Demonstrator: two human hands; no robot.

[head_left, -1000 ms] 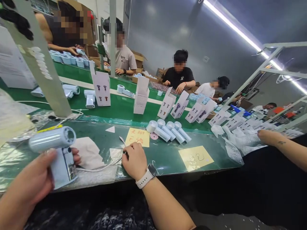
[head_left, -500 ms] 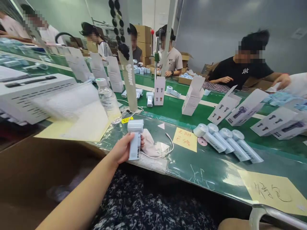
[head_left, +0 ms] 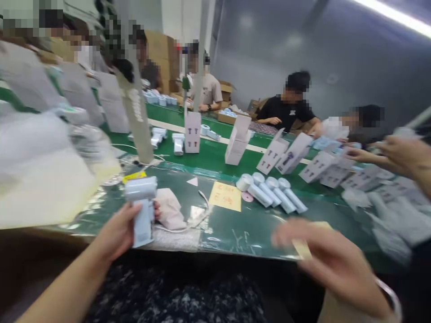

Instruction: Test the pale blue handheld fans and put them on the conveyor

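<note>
My left hand (head_left: 123,229) is closed around the handle of a light-blue handheld fan (head_left: 141,188), its round head upright above my fingers, over the front edge of the table. Just right of it lie a crumpled pale cloth or pouch (head_left: 168,208) and a white cable (head_left: 202,211). My right hand (head_left: 323,255), blurred by motion, hovers over the table's right front with thumb and fingers apart and nothing visible in them. A yellow paper (head_left: 321,224) shows partly behind it. Beyond that hand, several light-blue fans (head_left: 271,193) lie side by side.
White printed boxes (head_left: 237,139) with raised flaps stand along the green conveyor (head_left: 215,159). A yellow note (head_left: 225,196) lies mid-table. A metal post (head_left: 139,121) rises at left, near plastic sheeting (head_left: 37,148). A co-worker's hands (head_left: 407,152) reach in at right; other people sit opposite.
The view has swung to the right. My right hand has come into view from the lower right. My left hand still grips the fan, which sits farther left and nearer in the picture.
</note>
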